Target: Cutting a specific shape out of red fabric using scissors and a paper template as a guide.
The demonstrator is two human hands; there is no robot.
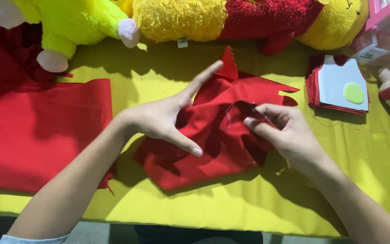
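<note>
- A person's two bare hands work a crumpled piece of red cloth (213, 140) at the middle of a bench (249, 208) covered in yellow.
- The left hand (161, 119) rests on the cloth's left part with its fingers (201, 79) spread wide, the forefinger stretched toward the far edge and the thumb pointing to the near edge; it grips nothing.
- The right hand (285, 131) sits on the cloth's right part, its fingers (260, 124) drawn close and pinching a fold of the cloth.
- A thin, pale loop of thread (227, 118) shows on the cloth just left of the right hand; whether a needle is held cannot be told.
- A point of the cloth (229, 63) sticks up toward the far edge, beside the left forefinger.
- A large flat sheet of red fabric (37, 135) lies along the bench's left edge, well apart from the right hand and passing under the left forearm.
- Near the right edge, a stack of red cut pieces (313, 88) carries a white template (337, 81) with a green disc (353, 93) on it.
- Along the far edge lie plush toys: a yellow-green one (68, 22) at the left, a yellow and red one (231, 18) at the middle.
- A pink box (387, 18) stands at the far right corner.
</note>
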